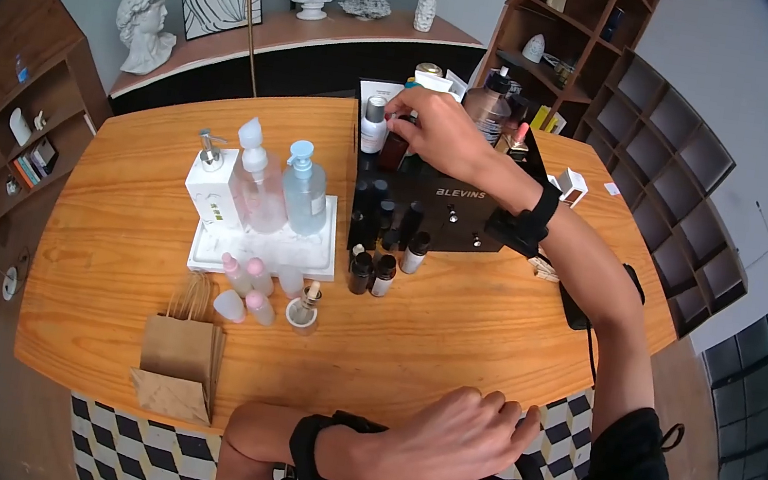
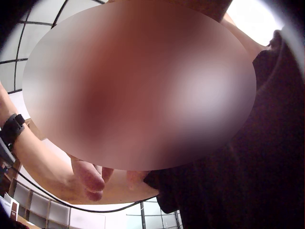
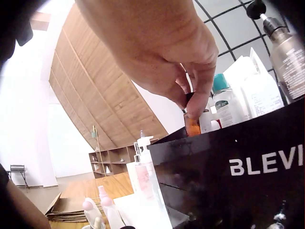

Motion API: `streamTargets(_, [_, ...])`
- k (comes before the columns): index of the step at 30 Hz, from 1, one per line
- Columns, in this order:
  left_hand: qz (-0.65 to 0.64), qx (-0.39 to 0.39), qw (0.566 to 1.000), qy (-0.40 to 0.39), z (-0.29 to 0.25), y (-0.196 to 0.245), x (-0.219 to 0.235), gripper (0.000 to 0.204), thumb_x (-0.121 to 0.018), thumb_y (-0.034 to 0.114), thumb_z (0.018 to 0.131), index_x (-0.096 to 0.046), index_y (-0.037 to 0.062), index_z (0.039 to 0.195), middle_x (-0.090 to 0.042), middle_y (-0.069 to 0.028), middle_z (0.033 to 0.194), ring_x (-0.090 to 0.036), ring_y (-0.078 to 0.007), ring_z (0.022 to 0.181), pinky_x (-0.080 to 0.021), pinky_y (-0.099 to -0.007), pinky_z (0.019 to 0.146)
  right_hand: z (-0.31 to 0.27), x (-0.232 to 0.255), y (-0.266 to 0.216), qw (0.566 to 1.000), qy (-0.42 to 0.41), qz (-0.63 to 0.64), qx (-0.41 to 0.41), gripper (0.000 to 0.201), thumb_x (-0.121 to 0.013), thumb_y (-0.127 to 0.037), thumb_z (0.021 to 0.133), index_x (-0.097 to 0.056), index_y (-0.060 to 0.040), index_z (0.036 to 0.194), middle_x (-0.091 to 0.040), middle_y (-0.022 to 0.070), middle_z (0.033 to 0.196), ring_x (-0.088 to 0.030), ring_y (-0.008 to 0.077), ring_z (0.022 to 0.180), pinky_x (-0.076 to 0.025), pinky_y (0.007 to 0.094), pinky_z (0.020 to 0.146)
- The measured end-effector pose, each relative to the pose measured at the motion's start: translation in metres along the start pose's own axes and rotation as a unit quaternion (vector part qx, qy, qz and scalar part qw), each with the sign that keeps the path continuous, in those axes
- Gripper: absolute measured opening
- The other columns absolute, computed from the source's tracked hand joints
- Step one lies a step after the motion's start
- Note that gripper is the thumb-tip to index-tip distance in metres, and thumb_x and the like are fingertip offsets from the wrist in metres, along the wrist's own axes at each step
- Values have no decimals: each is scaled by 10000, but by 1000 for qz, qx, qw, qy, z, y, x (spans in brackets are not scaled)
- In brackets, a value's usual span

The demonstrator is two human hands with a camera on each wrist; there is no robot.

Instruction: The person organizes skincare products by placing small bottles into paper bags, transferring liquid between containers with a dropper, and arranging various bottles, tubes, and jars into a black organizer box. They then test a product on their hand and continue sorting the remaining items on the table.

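Two hands: right hand (image 1: 439, 130) pinches brown bottle (image 1: 393, 151) among crowding bottles; left hand (image 1: 464, 438) lies relaxed on table (image 1: 131, 224)

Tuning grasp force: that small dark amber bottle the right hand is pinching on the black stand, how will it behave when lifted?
The amber bottle looks rigid, probably glass, so likely stiff and breakable if dropped. It is small, so likely light. The right hand pinches it near the cap with fingertips; tall and narrow, it may tip against the neighbouring bottles on the black stand.

Bare surface (image 1: 490, 324) lay open from 3 to 6 o'clock of the black display stand (image 1: 451, 215), giving a hand free passage. At 9 o'clock the white tray (image 1: 304, 253) with pump bottles (image 1: 305, 188) blocked the way, and small dark bottles (image 1: 385, 270) crowded 7 o'clock.
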State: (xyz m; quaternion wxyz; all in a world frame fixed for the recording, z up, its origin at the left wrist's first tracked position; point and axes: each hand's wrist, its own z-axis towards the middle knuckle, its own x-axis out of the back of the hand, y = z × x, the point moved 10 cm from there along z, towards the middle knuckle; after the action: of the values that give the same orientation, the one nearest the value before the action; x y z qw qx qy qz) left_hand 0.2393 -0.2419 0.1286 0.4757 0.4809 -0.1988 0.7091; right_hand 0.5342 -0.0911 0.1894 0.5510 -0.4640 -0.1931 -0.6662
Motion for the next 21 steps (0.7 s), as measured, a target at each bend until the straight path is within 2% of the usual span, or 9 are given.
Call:
streamTargets(2, [8,-2,1000,-12,0,1,-3,519,-678,118,871,-645,-120,1331,-689,-141,902,-692,-194,791,-576,-313,615,1,-2,0,999,-10,23,-23,215,-724,-91,987,-697,38,1158,-771,192,1050,-769,291,784,-594,397,718])
streamTargets(4, [16,-4,1000,-25,-1,1,-6,518,-679,127,883,-642,-113,1340,-688,-139,910,-694,-194,796,-575,-312,615,5,-2,-6,999,8,44,-16,185,-747,-79,932,-735,56,1059,-753,247,1095,-735,413,1025,-584,450,913])
streamTargets(6, [12,5,1000,-16,-2,0,-5,513,-685,153,909,-639,-95,1356,-688,-135,934,-697,-194,805,-571,-313,614,11,-5,-8,998,5,52,-20,199,-729,-57,942,-727,60,1102,-756,236,1077,-767,374,949,-605,435,853])
streamTargets(8, [15,6,1000,-23,-2,0,-6,513,-687,164,918,-638,-88,1362,-688,-135,946,-699,-194,810,-570,-313,613,12,-15,-1,985,-52,132,-98,217,-705,-33,950,-716,60,1146,-753,220,1057,-786,314,881,-616,416,795])
streamTargets(9, [17,8,999,-27,-2,0,-6,512,-689,175,927,-637,-82,1367,-688,-135,958,-701,-193,815,-569,-314,611,14,-18,2,984,-48,150,-85,234,-687,-13,956,-705,59,1178,-749,218,1072,-792,267,833,-622,402,737])
streamTargets(13, [5,12,1000,-27,-2,-1,-5,511,-686,173,927,-635,-89,1364,-688,-135,942,-705,-198,823,-573,-321,615,2,-3,1,984,15,172,-29,238,-681,-43,973,-708,50,1191,-746,213,1109,-777,290,799,-609,411,707])
streamTargets(15, [3,4,1000,-18,-2,-1,-4,507,-686,165,914,-643,-97,1346,-688,-136,917,-706,-202,814,-575,-324,613,-15,28,-15,992,107,57,44,226,-682,-86,989,-727,28,1179,-755,191,1053,-753,299,750,-594,415,694])
streamTargets(18, [-4,5,1000,-24,1,0,-2,495,-680,143,897,-654,-105,1324,-687,-138,891,-706,-205,801,-573,-320,604,-48,38,-33,995,63,82,2,201,-691,-111,981,-750,10,1131,-758,172,976,-735,310,736,-585,413,706])
streamTargets(21, [-12,9,1000,-6,1,-1,-4,487,-676,120,882,-662,-110,1311,-680,-132,870,-703,-204,787,-569,-313,592,-85,-3,-56,988,-64,110,89,166,-706,-110,959,-762,10,1060,-764,172,953,-750,332,800,-604,420,714])
